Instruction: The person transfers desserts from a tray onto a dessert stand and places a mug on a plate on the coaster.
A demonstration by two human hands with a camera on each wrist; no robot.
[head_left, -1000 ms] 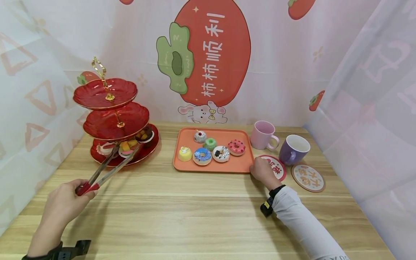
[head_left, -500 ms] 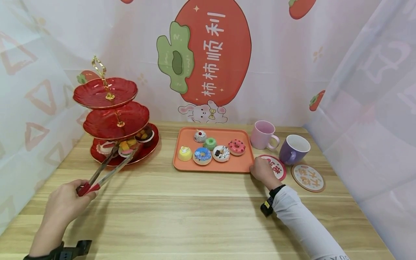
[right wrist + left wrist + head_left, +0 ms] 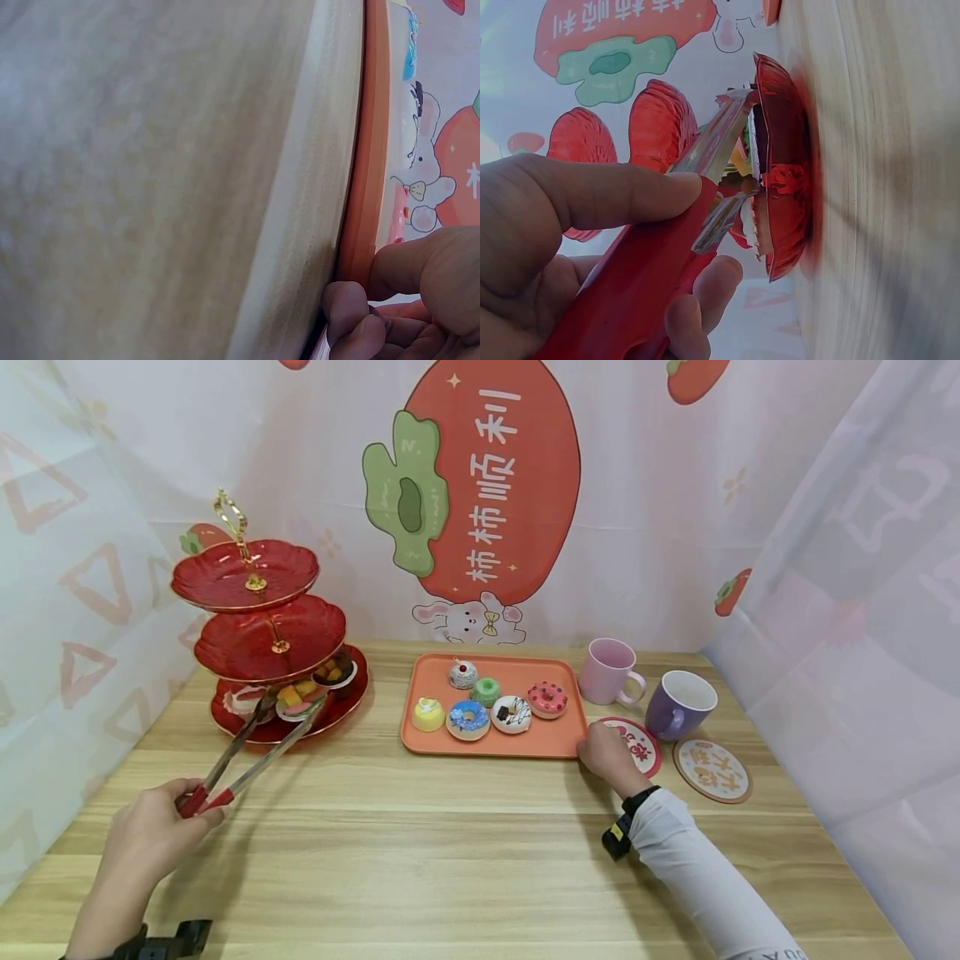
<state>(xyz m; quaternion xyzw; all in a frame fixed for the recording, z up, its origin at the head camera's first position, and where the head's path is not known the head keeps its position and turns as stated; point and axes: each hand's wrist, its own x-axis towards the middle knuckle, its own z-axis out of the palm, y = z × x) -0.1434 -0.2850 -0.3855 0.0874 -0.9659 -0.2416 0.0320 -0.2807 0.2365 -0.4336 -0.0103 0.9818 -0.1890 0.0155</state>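
Wooden table (image 3: pixel 465 852) (strawberry-print curtains (image 3: pixel 847 568))

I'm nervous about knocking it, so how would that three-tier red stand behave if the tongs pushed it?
The stand looks tall on one thin gold post, so it may tip. Its glossy plates seem hard and possibly breakable. The left hand holds tongs reaching its bottom tier.
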